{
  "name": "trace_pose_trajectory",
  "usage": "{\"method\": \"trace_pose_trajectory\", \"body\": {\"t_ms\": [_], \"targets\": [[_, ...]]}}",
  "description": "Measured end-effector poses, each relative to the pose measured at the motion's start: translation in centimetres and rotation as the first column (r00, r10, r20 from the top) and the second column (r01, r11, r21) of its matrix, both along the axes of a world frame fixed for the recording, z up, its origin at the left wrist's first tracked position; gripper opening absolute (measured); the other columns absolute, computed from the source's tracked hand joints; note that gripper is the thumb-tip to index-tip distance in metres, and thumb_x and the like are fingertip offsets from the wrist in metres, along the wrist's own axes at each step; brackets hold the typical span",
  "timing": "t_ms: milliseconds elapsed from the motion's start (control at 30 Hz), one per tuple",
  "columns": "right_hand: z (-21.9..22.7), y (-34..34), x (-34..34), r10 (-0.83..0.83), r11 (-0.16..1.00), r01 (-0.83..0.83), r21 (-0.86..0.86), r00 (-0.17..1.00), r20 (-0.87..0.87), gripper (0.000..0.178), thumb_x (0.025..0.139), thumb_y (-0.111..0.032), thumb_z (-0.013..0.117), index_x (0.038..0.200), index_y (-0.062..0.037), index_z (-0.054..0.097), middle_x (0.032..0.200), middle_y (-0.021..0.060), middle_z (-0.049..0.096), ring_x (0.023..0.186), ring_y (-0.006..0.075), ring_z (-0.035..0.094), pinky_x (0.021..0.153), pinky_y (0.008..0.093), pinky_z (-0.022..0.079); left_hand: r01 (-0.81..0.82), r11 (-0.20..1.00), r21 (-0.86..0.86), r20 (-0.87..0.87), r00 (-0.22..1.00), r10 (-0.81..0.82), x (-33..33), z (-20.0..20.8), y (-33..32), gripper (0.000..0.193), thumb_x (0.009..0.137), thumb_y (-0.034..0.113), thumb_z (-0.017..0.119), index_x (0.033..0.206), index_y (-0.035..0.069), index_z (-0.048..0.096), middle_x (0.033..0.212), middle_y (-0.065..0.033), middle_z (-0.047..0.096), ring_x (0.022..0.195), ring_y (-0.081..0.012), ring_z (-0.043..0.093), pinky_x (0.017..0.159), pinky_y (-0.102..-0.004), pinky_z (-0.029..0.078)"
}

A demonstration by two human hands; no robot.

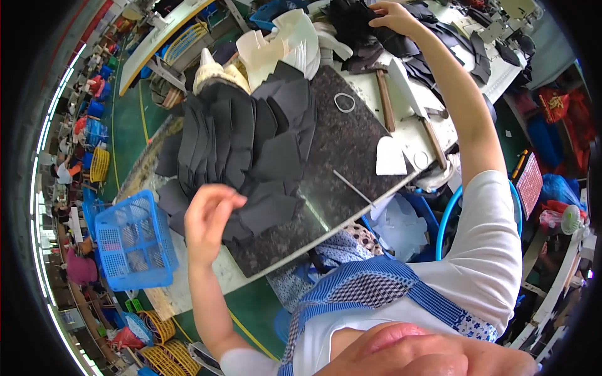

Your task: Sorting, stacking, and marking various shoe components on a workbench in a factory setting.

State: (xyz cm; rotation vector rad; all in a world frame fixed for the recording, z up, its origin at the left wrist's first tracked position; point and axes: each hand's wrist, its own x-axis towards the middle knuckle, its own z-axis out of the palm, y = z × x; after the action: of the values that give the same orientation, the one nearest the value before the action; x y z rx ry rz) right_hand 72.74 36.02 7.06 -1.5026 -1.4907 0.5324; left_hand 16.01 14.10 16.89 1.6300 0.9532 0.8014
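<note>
A large pile of dark grey, flat cut pieces [219,131], overlapping like fanned stacks, covers the left of the dark speckled stone slab [338,144]. Beside the pile's near edge is my left hand [210,216], its fingers loosely bent and apart with nothing visible in them. My right arm stretches to the far right, where my right hand [398,20] grips at a heap of black pieces [351,25]. Its thumb and fingers straddle some of the black material; exactly how many pieces it holds is hidden.
A blue plastic basket [135,241] stands at the table's left. On the slab lie a white ring [344,102], a white card piece [390,156] and a thin metal rod [353,188]. A wooden-handled hammer [385,100] lies farther right. Cream pieces [282,50] stand behind the pile.
</note>
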Motion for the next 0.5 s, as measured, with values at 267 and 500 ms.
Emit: {"method": "trace_pose_trajectory", "body": {"t_ms": [267, 500], "targets": [[7.5, -13.1, -11.6, -0.035, 0.999, 0.034, -0.008, 0.952, -0.304, 0.027, 0.085, -0.005, 0.059, 0.108, 0.0013, 0.068, 0.079, 0.003, 0.065, 0.058, 0.0084, 0.052, 0.05, 0.0243, 0.039, 0.314, 0.943, -0.107, 0.117, 0.946, -0.302, 5.4, -3.1, 1.2, 0.047, 0.095, 0.025, 0.062, 0.133, 0.004, 0.045, 0.119, -0.0137, 0.061, 0.108, -0.0179, 0.06, 0.095, -0.0326, 0.047], [10.3, -27.6, -31.3, 0.571, 0.818, -0.575, -0.013, 0.814, -0.109, 0.07, 0.079, -0.02, 0.074, 0.137, 0.0037, 0.042, 0.118, 0.0166, 0.056, 0.105, 0.0185, 0.057, 0.084, 0.0305, 0.051, 0.346, 0.842, -0.415, 0.511, 0.854, -0.099, 8.1, -1.3, 0.4, 0.069, 0.084, 0.04, 0.072, 0.134, 0.006, 0.041, 0.118, -0.0078, 0.055, 0.105, -0.0168, 0.058, 0.089, -0.0316, 0.049]]}}
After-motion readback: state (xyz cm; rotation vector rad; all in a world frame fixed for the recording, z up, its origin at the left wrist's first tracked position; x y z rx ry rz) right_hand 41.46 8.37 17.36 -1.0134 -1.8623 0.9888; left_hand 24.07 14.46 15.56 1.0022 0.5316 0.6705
